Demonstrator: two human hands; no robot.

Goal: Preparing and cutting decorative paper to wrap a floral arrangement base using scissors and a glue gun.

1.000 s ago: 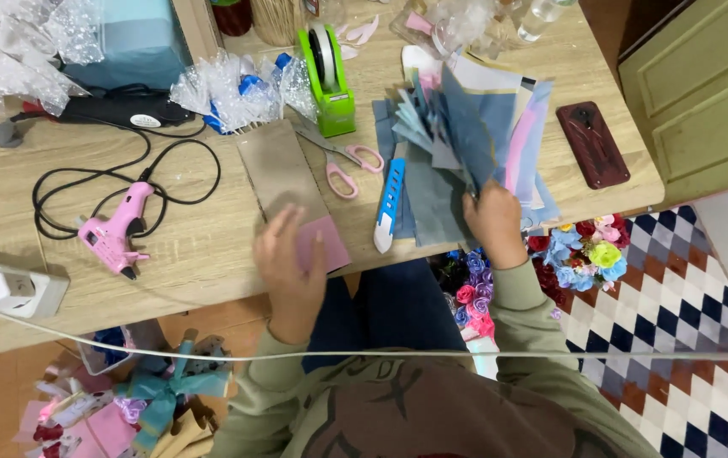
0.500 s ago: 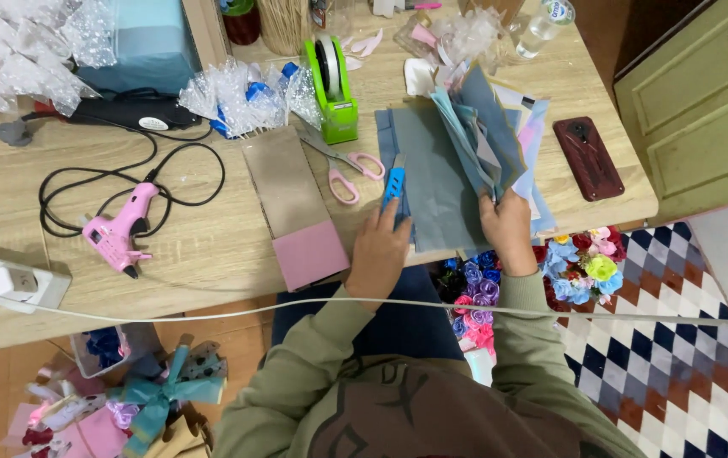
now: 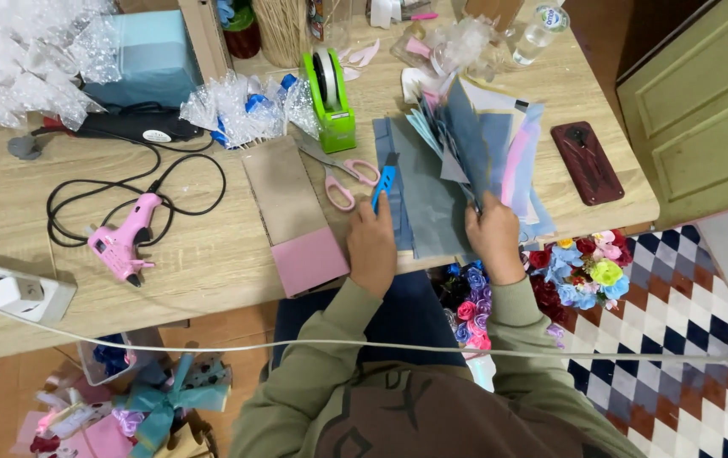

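Observation:
My left hand (image 3: 371,247) rests on the desk edge with its fingers closed around the lower end of a blue utility knife (image 3: 386,180), which lies on a flat grey-blue sheet (image 3: 428,209). To the right, my right hand (image 3: 493,238) grips the near edge of a fanned stack of coloured sheets (image 3: 471,140), blue, grey and pink, lifted off the flat sheet. Both green sleeves reach up from the bottom of the view.
Pink scissors (image 3: 343,181) and a green tape dispenser (image 3: 331,100) lie just left of the knife. A brown sheet with a pink one (image 3: 309,257) sits further left, then a pink glue gun (image 3: 121,239). A dark red phone (image 3: 586,162) lies right. Fabric flowers (image 3: 585,266) sit below the desk.
My left hand left the pink sheet, moved right and took hold of the blue utility knife. My right hand kept the fanned sheets lifted, shifting slightly.

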